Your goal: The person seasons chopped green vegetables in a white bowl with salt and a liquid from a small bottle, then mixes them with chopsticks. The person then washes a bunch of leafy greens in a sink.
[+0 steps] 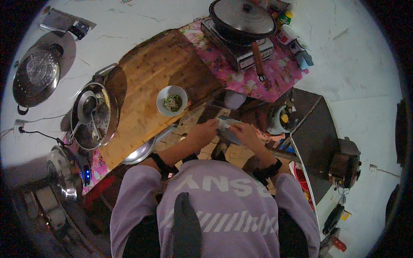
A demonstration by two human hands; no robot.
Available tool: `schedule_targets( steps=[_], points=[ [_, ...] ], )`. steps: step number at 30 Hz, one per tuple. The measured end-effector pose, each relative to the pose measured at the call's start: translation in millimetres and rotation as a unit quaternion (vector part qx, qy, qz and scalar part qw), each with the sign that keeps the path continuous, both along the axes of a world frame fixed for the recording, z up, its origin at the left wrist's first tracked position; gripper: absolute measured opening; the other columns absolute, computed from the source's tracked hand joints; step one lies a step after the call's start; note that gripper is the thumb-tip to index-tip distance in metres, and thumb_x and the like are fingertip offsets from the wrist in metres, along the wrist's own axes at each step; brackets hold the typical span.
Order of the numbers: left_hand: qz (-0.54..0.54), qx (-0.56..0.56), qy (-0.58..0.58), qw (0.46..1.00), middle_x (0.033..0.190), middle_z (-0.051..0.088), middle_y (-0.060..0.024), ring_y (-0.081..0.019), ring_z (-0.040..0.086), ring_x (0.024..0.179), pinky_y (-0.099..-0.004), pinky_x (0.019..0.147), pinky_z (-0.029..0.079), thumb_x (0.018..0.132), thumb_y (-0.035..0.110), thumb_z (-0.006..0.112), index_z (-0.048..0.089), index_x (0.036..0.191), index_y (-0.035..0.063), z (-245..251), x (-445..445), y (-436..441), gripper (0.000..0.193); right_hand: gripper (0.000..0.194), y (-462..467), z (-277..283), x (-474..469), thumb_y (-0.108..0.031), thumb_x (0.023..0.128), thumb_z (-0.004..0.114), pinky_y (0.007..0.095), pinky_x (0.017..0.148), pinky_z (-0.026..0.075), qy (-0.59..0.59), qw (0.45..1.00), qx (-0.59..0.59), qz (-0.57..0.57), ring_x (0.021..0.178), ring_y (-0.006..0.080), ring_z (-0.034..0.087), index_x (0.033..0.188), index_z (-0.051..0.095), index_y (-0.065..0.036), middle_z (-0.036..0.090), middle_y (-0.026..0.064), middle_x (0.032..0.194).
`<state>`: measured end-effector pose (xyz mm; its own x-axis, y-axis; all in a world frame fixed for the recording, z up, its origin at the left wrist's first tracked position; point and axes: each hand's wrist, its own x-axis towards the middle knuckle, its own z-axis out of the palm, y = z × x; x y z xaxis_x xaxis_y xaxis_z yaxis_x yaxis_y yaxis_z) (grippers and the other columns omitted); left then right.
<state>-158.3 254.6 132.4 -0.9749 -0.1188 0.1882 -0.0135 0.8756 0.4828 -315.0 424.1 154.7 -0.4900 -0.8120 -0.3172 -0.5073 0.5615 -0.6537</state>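
In front of my body, my left hand [206, 130] and my right hand [246, 133] are close together, both gripping a small pale plastic packet [223, 124]. My fingers hide part of it, and its contents cannot be made out. Beyond the left hand, a white bowl [160, 104] rests on a wooden board [142, 77]. Chopped green food [172, 102] with paler bits lies inside the bowl. Both hands are apart from the board and hang over the gap at its near edge.
A lidded wok [242, 17] sits on a gas stove [256, 58], its wooden handle [257, 59] pointing towards me. Left, a steel pot [111, 129] holds ladles. A metal pan [140, 153] lies under the board's edge. Jars [286, 34] stand beyond the stove; a dark cabinet top [311, 138] is right.
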Motion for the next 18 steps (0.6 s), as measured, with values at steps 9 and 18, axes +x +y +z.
schedule_targets(
  steps=[9, 18],
  points=[
    [0.099, -0.083, 0.141, 0.982, 0.116, 0.049, -0.0224, -0.0371, 0.048, 0.106, -0.0445, 0.090, 0.040, 0.091, 0.019, 0.051, 0.047, 0.122, -0.0035, -18, -49, 47, 0.039, 0.042, 35, -20, -28, -0.045, 0.089, 0.053, 0.0495, 0.076, 0.045, 0.032, 0.998, -0.044, 0.022, 0.082, 0.0356, 0.063, 0.101, 0.068, -0.008, 0.067, 0.0157, 0.092],
    [0.090, -0.074, 0.057, 0.992, 0.115, 0.047, -0.0195, -0.0360, 0.047, 0.103, -0.0455, 0.092, 0.039, 0.088, 0.013, 0.054, 0.044, 0.126, -0.0018, -9, -64, 80, 0.042, 0.039, 51, -9, -41, -0.042, 0.089, 0.054, 0.0482, 0.084, 0.042, -0.027, 0.999, -0.010, 0.027, 0.090, 0.0343, 0.062, 0.103, 0.068, -0.008, 0.067, 0.0158, 0.095]
  ],
)
